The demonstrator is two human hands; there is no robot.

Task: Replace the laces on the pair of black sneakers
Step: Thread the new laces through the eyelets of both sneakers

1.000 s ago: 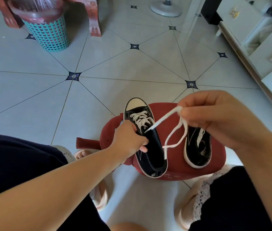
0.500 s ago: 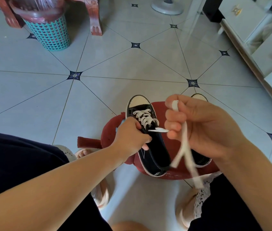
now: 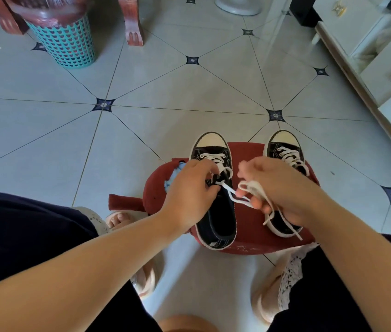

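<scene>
- The fingers (image 3: 207, 167) of the left hand (image 3: 189, 195) are curling over the tongue of the left sneaker (image 3: 218, 219), thumb and fingertips pinching the white lace (image 3: 228, 188) at an eyelet.
- The fingers (image 3: 261, 207) of the right hand (image 3: 283, 188) are grasping a loose bunch of that same lace; loops are spilling out between them and one end is trailing down past the heel of the right sneaker (image 3: 285, 149).
- A short run of lace is stretching between the two hands.
- Both black sneakers are standing side by side on a red stool (image 3: 249, 231), toes pointing away from the person. The right one is lying mostly under the right hand.
- The stool is sitting on the tiled floor (image 3: 165, 92) between the person's feet.
- Further off, a teal basket (image 3: 65, 41) is standing beside wooden furniture legs (image 3: 132, 22), and a pale cabinet (image 3: 390, 68) is lining the right edge.
</scene>
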